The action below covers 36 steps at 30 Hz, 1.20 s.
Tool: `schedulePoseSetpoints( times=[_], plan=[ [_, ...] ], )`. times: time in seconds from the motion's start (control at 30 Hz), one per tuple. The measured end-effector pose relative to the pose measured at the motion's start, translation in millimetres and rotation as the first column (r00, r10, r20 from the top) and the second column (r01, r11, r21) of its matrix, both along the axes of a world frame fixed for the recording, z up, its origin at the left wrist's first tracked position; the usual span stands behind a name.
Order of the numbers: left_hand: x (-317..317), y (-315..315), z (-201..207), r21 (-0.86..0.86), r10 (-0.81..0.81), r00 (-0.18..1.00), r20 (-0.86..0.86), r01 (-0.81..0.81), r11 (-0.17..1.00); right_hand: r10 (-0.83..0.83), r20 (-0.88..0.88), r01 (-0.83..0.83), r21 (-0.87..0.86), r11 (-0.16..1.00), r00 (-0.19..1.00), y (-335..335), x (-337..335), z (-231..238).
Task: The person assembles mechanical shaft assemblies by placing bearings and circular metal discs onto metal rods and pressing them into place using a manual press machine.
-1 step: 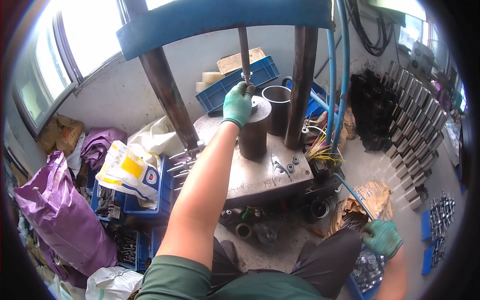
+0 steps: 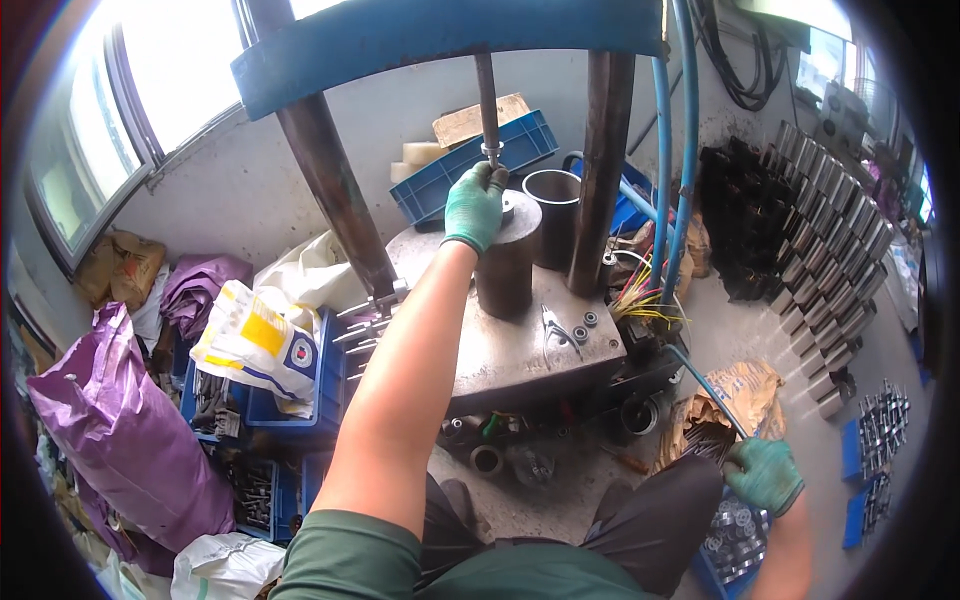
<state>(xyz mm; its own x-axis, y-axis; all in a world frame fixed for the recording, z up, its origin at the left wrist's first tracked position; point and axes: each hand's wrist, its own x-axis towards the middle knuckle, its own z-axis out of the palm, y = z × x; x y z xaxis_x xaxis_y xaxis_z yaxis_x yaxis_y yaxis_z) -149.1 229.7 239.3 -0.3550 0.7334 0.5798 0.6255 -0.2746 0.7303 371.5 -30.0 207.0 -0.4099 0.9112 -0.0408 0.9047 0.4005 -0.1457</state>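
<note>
My left hand (image 2: 474, 208), in a green glove, reaches over a dark steel cylinder (image 2: 506, 268) standing on the press table. Its fingers are closed on a slim metal shaft (image 2: 493, 158), upright just under the thin press ram (image 2: 487, 100). The shaft's lower part is hidden by the glove. At the lower right, my gloved right hand (image 2: 765, 476) is wrapped round the end of a long blue lever (image 2: 708, 392) that slants up to the press. Pliers (image 2: 555, 330) lie on the press table (image 2: 490, 365) beside small ring-shaped parts (image 2: 585, 327).
A blue crossbeam (image 2: 440, 45) and two dark columns (image 2: 340, 200) frame the work. A wide open tube (image 2: 553, 190) stands behind the cylinder. Blue bins (image 2: 330, 370) and a purple sack (image 2: 125, 430) crowd the left. Stacked metal tubes (image 2: 830, 230) and coloured wires (image 2: 645, 298) are on the right.
</note>
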Motion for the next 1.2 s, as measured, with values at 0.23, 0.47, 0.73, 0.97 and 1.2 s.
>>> schedulePoseSetpoints(
  times=[0.23, 0.47, 0.73, 0.97, 1.2],
  plan=[
    [1, 1, -1, -0.011, -0.003, 1.000, 0.018, 0.003, 1.000, -0.024, 0.080, 0.031, -0.085, 0.996, 0.997, 10, -6, 25],
    [0, 1, 0, -0.029, -0.035, 0.997, 0.067, 0.037, 0.999, -0.005, -0.099, 0.008, 0.033, 0.999, 0.995, 11, -6, 26],
    [-1, 5, -1, -0.035, -0.033, 0.998, 0.061, 0.036, 0.999, -0.056, -0.042, 0.054, -0.037, 0.998, 0.998, -4, -5, 7],
    [0, 1, -2, -0.052, -0.017, 0.999, 0.049, 0.019, 0.998, -0.067, -0.103, 0.065, -0.021, 0.998, 0.992, -2, -9, 14],
    [-7, 5, -1, -0.018, -0.086, 0.992, 0.096, 0.088, 0.996, 0.028, -0.427, 0.151, 0.379, 0.913, 0.904, 90, -25, 70]
  ],
)
